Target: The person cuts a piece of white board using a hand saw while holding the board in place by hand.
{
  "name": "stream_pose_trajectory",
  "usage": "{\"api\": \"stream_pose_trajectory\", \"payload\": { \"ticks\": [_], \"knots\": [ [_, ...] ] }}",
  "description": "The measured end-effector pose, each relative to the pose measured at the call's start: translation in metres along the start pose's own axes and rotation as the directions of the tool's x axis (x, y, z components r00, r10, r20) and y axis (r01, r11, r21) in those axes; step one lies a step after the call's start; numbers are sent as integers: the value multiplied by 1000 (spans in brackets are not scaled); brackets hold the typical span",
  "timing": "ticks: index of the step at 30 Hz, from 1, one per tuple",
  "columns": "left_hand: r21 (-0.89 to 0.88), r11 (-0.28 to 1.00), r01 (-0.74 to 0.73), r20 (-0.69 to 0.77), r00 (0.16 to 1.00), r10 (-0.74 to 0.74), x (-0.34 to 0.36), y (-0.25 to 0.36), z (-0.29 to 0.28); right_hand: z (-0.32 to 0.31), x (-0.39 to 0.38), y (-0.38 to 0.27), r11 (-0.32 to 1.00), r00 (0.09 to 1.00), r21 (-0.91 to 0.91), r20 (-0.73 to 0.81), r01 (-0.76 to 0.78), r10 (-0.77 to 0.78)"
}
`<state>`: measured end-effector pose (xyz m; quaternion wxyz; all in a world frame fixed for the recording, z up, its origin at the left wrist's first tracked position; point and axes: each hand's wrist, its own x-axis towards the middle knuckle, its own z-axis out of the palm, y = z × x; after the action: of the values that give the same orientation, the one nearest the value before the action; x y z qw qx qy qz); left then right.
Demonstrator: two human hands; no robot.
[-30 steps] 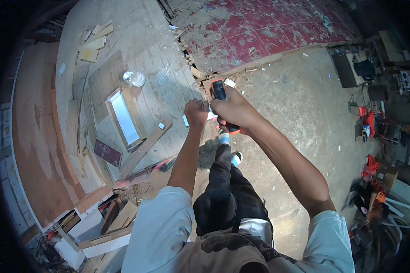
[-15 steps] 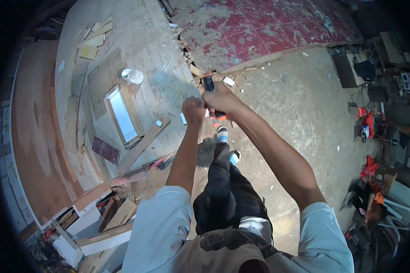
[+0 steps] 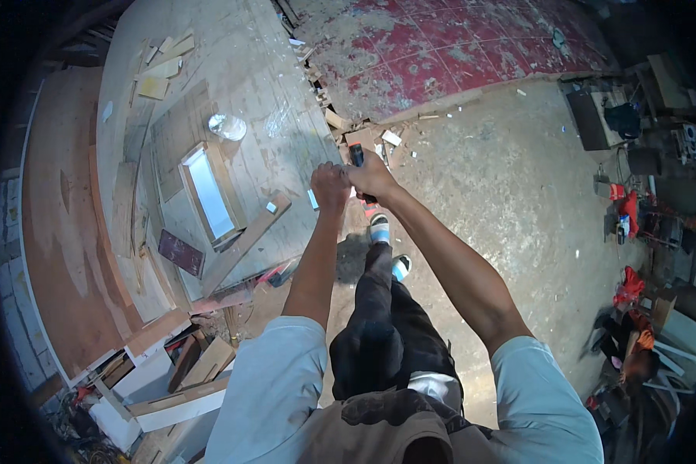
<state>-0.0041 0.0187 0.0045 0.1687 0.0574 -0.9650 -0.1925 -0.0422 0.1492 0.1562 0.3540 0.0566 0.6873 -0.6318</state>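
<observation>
My right hand [image 3: 372, 179] grips a black-and-orange tool [image 3: 356, 152], its upper end showing above my fingers. My left hand [image 3: 329, 183] is closed right beside it, knuckles against or very near my right hand; whatever it holds is hidden. Both are held out over the edge of a pale wooden platform [image 3: 271, 77]. Below them my striped sandal [image 3: 379, 230] shows among wood offcuts [image 3: 392, 138]. Left of my hands lie a wooden frame with a white inner panel [image 3: 209, 193], a loose plank [image 3: 247, 240] and a whitish, shiny container [image 3: 226, 127].
A long brown board [image 3: 62, 232] runs along the left, above piled scrap wood [image 3: 185, 394]. A concrete floor [image 3: 503, 178] extends right, bordered by dusty red tiles [image 3: 456, 62] at the top. Tools, red bags [image 3: 626, 286] and clutter line the right edge.
My right hand and the tool have shifted slightly left, closer against my left hand, and my right forearm has drawn inward. My left hand is slightly higher than a second ago.
</observation>
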Motion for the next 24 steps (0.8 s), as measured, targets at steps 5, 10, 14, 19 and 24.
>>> {"api": "stream_pose_trajectory", "payload": {
  "ticks": [5, 10, 14, 19, 24],
  "knots": [
    [71, 986, -149, -31, 988, 152, 7, 20, -10, -24, -59, -35, 986, 998, 160, 35, -48, 43],
    [4, 996, -85, -62, 994, 85, 12, 24, -13, -17, -88, -15, 997, 999, 80, -30, 24, -22],
    [49, 993, -109, -60, 992, 112, 7, 19, 4, 1, -28, 50, 970, 961, 49, -156, 238, -228],
    [44, 996, -71, -80, 994, 75, 5, 19, -4, -7, -24, 47, 981, 976, -84, -117, 175, -184],
    [-3, 990, -141, -25, 990, 141, 4, 24, -7, 4, -42, 65, 987, 969, -16, -186, 163, -163]
  ]
}}
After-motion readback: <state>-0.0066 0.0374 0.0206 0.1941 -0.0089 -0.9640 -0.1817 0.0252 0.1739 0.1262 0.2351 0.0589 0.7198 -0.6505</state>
